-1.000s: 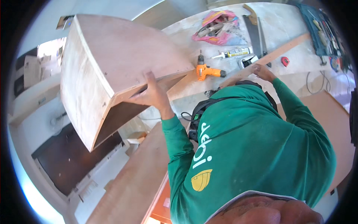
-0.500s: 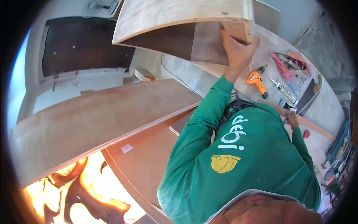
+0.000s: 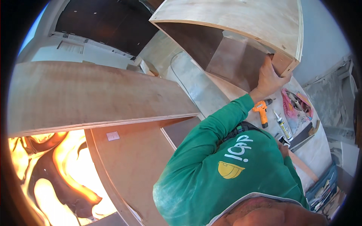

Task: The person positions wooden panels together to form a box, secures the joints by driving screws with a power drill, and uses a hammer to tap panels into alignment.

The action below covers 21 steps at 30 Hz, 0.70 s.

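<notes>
A pale plywood box [image 3: 226,17], open on the side facing me and dark inside, stands tilted in view at the top. My left hand [image 3: 269,77] is closed round the wooden block at its lower right corner, the arm stretched out. My right hand [image 3: 284,149] is low beside my body, by the end of a thin wooden strip [image 3: 303,166]. Its fingers are mostly hidden, so its grip does not show. Between the hands lie an orange cordless drill [image 3: 261,112] and a white sealant tube [image 3: 283,126].
A pink bag of tools [image 3: 296,105] and a dark flat piece [image 3: 302,141] lie on the pale worktop at right. A large plywood panel [image 3: 102,98] spans the left, above a brown board [image 3: 124,158]. A glowing orange-and-white swirled surface [image 3: 56,177] is at lower left.
My view has swung, so the box and most things sit lower or further right in the picture. My left hand keeps its hold on the box's corner block.
</notes>
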Motion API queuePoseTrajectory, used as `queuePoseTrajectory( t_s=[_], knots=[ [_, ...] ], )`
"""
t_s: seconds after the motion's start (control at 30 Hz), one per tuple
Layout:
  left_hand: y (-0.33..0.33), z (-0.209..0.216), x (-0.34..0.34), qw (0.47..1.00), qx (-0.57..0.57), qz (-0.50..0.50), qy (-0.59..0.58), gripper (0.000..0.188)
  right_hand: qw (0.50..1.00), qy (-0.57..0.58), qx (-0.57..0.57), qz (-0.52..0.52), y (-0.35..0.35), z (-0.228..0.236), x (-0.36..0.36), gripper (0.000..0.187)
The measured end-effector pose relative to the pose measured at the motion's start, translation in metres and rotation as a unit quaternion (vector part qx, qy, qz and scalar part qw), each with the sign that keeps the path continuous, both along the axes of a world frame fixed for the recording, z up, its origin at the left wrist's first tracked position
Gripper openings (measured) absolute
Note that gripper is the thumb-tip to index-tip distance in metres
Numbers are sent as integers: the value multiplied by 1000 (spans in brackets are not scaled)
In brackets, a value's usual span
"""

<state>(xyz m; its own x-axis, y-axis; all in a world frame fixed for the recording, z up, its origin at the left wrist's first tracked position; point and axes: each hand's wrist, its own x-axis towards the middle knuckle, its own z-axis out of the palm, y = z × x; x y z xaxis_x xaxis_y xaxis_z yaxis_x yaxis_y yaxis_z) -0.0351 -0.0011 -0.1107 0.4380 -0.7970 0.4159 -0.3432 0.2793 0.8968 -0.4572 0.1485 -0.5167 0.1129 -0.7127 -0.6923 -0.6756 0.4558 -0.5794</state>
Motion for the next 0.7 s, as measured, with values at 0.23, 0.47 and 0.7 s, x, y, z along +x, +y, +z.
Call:
queuePoseTrajectory(
  t_s=[0.23,0.47,0.7],
  knots=[
    [-2,0,-1,1000,-23,-9,-2,75,999,-18,-24,32,4,-6,-9,60],
    [-3,-2,0,1000,-12,-5,3,76,998,6,-2,-58,-3,55,30,60],
    [-5,0,-5,999,2,-30,17,80,997,62,18,-44,4,24,-5,47]
  ],
)
